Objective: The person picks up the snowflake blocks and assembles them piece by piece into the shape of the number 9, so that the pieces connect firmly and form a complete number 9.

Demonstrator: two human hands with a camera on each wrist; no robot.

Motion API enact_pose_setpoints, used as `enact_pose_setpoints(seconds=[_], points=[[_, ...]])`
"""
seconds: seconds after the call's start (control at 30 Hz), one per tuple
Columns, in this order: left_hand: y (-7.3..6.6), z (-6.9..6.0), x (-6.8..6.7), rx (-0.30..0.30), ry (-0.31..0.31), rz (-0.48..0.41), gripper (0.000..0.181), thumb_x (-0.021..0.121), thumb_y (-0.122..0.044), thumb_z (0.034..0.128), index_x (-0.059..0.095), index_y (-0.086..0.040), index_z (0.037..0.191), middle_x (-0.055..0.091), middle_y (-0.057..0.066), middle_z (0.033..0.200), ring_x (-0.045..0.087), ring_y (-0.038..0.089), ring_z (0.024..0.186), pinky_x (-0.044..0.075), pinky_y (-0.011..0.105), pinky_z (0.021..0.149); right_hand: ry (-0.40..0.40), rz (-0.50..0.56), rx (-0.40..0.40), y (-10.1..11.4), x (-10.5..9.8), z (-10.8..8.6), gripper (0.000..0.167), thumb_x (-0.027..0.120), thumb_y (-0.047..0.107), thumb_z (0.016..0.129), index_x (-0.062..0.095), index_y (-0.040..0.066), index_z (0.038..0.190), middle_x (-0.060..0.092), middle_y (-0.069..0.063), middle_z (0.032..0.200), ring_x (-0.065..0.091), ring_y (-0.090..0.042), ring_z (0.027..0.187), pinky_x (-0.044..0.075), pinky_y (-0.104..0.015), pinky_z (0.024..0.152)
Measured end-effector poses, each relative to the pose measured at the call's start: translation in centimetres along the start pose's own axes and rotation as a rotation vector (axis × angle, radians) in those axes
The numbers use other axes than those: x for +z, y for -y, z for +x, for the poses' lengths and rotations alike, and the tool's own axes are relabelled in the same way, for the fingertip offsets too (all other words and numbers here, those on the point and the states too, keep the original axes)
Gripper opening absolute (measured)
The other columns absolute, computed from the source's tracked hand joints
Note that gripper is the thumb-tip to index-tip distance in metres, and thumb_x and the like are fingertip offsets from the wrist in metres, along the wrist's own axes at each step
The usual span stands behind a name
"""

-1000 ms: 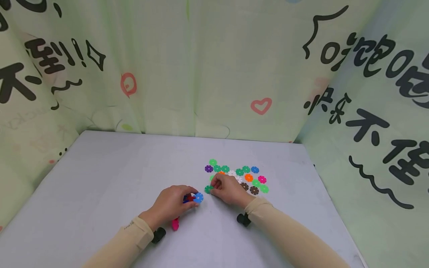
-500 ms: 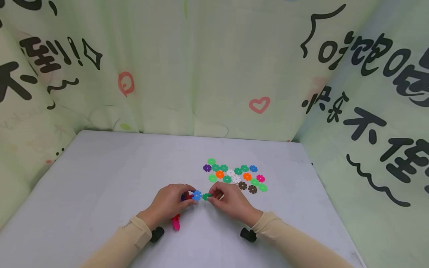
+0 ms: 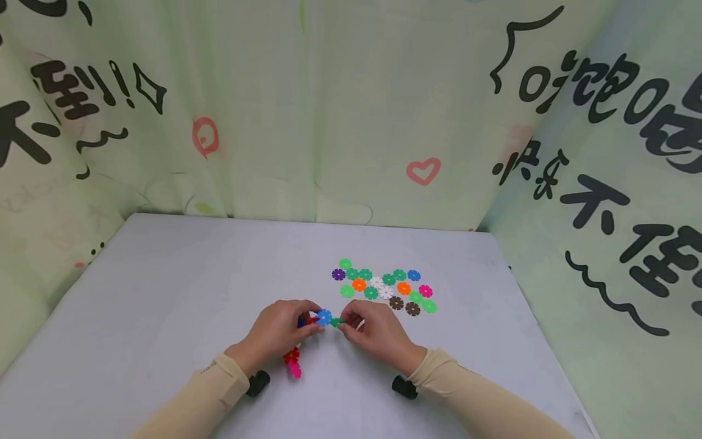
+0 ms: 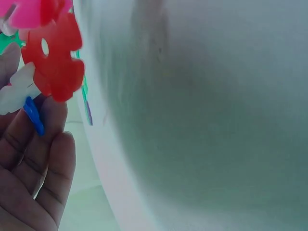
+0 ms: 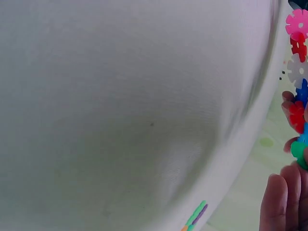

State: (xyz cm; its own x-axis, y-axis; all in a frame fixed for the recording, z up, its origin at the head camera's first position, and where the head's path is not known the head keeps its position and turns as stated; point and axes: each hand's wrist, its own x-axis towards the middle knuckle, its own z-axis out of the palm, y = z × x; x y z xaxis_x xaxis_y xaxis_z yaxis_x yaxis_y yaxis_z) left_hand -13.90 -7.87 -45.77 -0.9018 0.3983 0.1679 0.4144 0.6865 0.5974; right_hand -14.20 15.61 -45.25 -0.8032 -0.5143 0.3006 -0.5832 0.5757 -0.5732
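Head view: I have wide surface (image 3: 181, 268) leftward, loose discs (image 3: 389, 279) toward the far edge (image 3: 307, 223). The left hand (image 3: 274, 329) pinches the disc chain (image 3: 292, 355), its light-blue end (image 3: 324, 317) pointing right; the right hand's (image 3: 378, 332) grip pinches a green disc (image 3: 336, 322) against it (slotted? I can't tell). Left wrist: red link (image 4: 60, 72) above the fingers (image 4: 61, 154). Right wrist: the chain's long axis runs vertically, pink link (image 5: 297, 24) uppermost.

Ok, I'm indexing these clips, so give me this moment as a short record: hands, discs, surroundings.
Left hand: holds a chain of joined discs
Right hand: pinches a green disc at the chain's end
Joint: cannot tell whether locked
Chain colours: pink, red, white, blue
Loose discs: several colours, on the pale table near the right hand
Backdrop: light green cloth with black writing
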Motion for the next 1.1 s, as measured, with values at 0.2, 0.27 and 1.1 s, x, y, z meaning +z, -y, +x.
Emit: enact_pose_setpoints(seconds=[0.2,0.27,1.1], points=[[-0.08,0.06,-0.09,0.004,0.005,0.019,0.035,0.082,-0.033,0.0834,0.073,-0.015,0.113,0.055,-0.016,0.072,0.051,0.004,0.065,0.047,0.025,0.063,-0.028,-0.069,-0.078,0.33,0.13,0.08,0.015,0.080,0.010,0.085,0.069,0.014,0.093,0.067,0.008,0.086,0.063,-0.003,0.075,0.054,-0.021,0.066],[-0.10,0.08,-0.09,0.007,0.004,0.021,0.035,0.083,-0.032,0.0832,0.074,-0.015,0.112,0.055,-0.016,0.073,0.051,0.004,0.065,0.047,0.024,0.063,-0.033,-0.074,-0.089,0.41,0.20,0.14,0.015,0.081,0.009,0.084,0.069,0.013,0.094,0.068,0.007,0.087,0.063,-0.004,0.075,0.053,-0.021,0.066],[-0.09,0.25,0.16,-0.074,0.060,-0.077,0.039,0.080,-0.025,0.0867,0.068,-0.014,0.121,0.056,-0.011,0.076,0.053,0.009,0.066,0.049,0.025,0.062,0.036,0.148,0.064,-0.32,0.54,0.49,0.017,0.079,0.002,0.084,0.073,0.010,0.098,0.071,0.005,0.091,0.066,-0.006,0.081,0.055,-0.022,0.073]])
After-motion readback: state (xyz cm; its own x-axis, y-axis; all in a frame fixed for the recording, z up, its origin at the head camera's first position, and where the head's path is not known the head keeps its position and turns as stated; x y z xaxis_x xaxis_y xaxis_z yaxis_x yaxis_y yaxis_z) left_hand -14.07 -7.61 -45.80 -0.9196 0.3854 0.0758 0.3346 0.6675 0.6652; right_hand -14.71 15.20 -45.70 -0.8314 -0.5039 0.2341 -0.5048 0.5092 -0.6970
